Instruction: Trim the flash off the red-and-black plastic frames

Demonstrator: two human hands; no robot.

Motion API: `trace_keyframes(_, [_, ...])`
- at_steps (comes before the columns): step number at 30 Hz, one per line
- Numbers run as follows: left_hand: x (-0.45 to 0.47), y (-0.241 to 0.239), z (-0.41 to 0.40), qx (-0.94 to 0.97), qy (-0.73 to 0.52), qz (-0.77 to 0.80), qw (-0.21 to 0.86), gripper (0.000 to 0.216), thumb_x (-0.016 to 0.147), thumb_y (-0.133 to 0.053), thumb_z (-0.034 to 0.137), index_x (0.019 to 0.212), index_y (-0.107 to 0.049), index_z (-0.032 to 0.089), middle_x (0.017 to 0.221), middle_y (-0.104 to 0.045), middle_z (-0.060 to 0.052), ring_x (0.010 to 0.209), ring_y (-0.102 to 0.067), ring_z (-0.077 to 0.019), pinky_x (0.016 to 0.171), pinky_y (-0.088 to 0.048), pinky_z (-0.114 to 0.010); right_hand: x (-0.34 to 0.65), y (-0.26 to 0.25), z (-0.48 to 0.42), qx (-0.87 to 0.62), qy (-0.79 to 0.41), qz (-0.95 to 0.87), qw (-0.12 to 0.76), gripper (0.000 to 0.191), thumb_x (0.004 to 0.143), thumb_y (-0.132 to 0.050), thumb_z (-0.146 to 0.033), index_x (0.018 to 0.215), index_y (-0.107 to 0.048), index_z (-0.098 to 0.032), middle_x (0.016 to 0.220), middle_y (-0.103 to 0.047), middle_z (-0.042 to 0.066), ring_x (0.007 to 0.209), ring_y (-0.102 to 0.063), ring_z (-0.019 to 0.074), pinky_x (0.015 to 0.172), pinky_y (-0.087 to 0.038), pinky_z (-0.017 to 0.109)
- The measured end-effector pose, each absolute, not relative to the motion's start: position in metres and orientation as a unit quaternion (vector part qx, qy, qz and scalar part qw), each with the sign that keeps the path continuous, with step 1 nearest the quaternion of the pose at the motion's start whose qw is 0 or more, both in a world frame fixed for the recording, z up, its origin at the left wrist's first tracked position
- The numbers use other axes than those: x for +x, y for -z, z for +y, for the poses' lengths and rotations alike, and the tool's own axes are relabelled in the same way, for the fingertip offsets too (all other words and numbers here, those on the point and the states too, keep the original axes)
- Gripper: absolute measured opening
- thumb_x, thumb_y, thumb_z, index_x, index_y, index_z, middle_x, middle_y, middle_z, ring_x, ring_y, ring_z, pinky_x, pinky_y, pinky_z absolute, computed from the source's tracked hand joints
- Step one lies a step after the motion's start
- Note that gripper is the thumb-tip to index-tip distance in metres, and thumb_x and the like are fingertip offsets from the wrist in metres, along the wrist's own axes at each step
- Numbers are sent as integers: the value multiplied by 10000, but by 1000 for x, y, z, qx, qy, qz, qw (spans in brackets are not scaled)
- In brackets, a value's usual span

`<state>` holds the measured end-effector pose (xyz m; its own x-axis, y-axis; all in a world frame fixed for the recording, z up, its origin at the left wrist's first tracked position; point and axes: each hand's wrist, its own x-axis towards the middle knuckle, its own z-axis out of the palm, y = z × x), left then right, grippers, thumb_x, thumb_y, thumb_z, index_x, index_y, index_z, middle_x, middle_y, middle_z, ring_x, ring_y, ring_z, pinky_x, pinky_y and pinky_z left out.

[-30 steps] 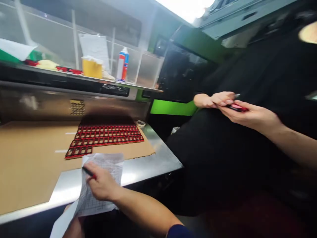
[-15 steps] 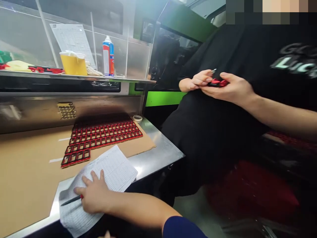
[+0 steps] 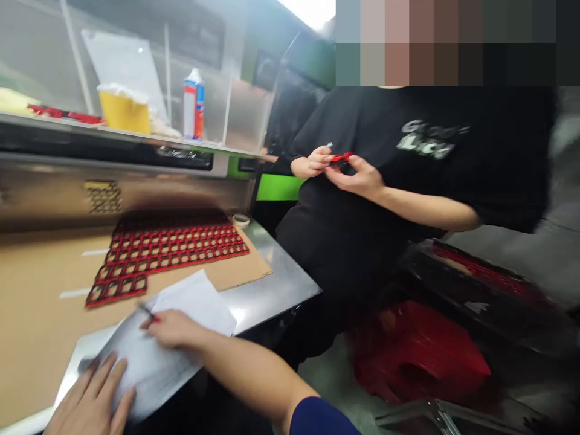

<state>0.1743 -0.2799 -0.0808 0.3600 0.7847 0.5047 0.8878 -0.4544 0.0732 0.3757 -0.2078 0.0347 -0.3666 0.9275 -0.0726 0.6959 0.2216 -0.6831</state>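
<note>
A gridded paper sheet (image 3: 194,302) lies at the near edge of the steel table (image 3: 281,284). My right hand (image 3: 174,328) rests on it, fingers closed round a black and red pen (image 3: 147,312). At the bottom left, my left hand (image 3: 93,399) lies flat on the sheet's near corner with its fingers spread. Just beyond the sheet, a mat of small red frames (image 3: 167,251) lies in rows on brown cardboard (image 3: 40,302).
A co-worker in a black T-shirt (image 3: 430,181) stands right of the table, both hands on a small red part (image 3: 341,157). The shelf holds a yellow container (image 3: 124,112) and a spray can (image 3: 193,106). A tape roll (image 3: 240,220) sits at the table's back. A red bag (image 3: 417,350) and a dark tray (image 3: 475,284) are at floor level.
My left hand has come into view and pressed down on the sheet. My right hand has shifted on the sheet with the pen. The view has swung left, showing more of the co-worker.
</note>
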Motion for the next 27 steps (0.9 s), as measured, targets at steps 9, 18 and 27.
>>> trace_keyframes(9, [203, 18, -285, -743, 90, -663, 10, 452, 974, -405, 406, 1317, -617, 203, 1383, -621, -133, 1279, -525, -379, 1032, -440, -559, 418, -3, -203, -489, -321, -698, 412, 617, 997, -324, -638, 783, -690, -190, 790, -716, 64, 724, -698, 188, 709, -531, 293])
trace_keyframes(18, [190, 27, -252, -746, 86, -659, -37, 507, 861, -534, 469, 1215, -633, 121, 1560, -456, -149, 1508, -272, -407, 1243, -241, -540, 433, 7, -207, -504, -217, -713, 437, 565, 986, -407, -579, 619, -640, -218, 627, -682, 43, 628, -665, 195, 647, -508, 306])
trace_keyframes(27, [179, 25, -244, -764, 50, -643, -30, 735, 887, -471, 574, 1458, -475, 111, 1619, -366, -135, 1523, -249, -371, 1251, -226, -524, 439, -15, -196, -522, -201, -742, 369, 434, 969, -501, -546, 806, -733, -217, 658, -713, 43, 652, -680, 199, 668, -486, 295])
